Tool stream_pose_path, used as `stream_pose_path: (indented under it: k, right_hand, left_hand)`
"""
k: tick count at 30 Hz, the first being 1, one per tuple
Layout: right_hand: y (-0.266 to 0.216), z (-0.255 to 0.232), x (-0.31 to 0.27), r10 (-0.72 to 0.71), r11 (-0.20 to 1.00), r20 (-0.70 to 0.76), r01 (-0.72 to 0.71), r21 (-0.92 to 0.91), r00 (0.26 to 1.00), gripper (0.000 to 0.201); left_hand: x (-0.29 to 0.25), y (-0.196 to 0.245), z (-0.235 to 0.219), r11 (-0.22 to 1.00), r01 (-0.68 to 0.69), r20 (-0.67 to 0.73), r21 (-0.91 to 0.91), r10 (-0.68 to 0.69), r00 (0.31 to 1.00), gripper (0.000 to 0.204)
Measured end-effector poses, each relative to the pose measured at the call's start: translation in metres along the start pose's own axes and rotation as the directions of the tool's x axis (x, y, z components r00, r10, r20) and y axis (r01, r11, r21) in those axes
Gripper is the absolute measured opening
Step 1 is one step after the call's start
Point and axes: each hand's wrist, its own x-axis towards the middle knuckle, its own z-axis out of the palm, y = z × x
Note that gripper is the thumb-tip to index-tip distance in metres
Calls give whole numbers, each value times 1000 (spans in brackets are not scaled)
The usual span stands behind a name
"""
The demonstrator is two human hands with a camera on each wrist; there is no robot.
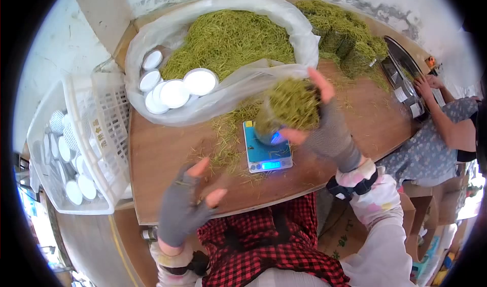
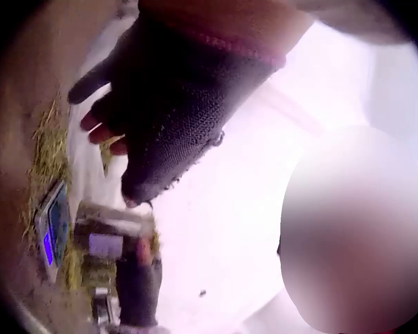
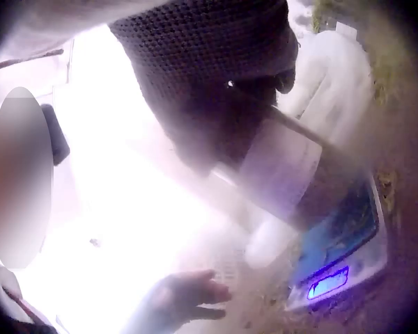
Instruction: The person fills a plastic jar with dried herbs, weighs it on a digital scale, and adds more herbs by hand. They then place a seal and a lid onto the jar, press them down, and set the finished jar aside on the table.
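Observation:
My right hand [image 1: 332, 132], in a grey fingerless glove, grips a clear jar [image 1: 265, 120] heaped with green dried strands [image 1: 294, 103]. The jar is tilted over the blue plate of a small scale [image 1: 256, 147] with a lit display; whether it touches the plate I cannot tell. In the right wrist view a pale label [image 3: 282, 167] shows on the jar beneath the gloved hand [image 3: 209, 76]. My left hand [image 1: 185, 203], gloved alike, hovers at the table's front edge with fingers spread, holding nothing. The left wrist view shows that hand [image 2: 174, 104] above the jar [image 2: 111, 226].
A plastic bag [image 1: 144, 43] of green strands with white lids [image 1: 175, 94] lies at the back. At left stands a white basket [image 1: 109, 150] of lids. Filled jars [image 1: 355, 58] stand back right, near another person's hands [image 1: 428, 84] and a dark scale [image 1: 401, 74]. Loose strands litter the table [image 1: 162, 150].

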Motion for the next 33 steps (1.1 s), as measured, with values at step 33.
stream_pose_path:
  k: [33]
  right_hand:
    - [0, 29, 3, 104, 995, 40, -104, 1, 994, 134]
  left_hand:
    - [63, -16, 63, 686, -247, 1, 684, 338, 941, 83]
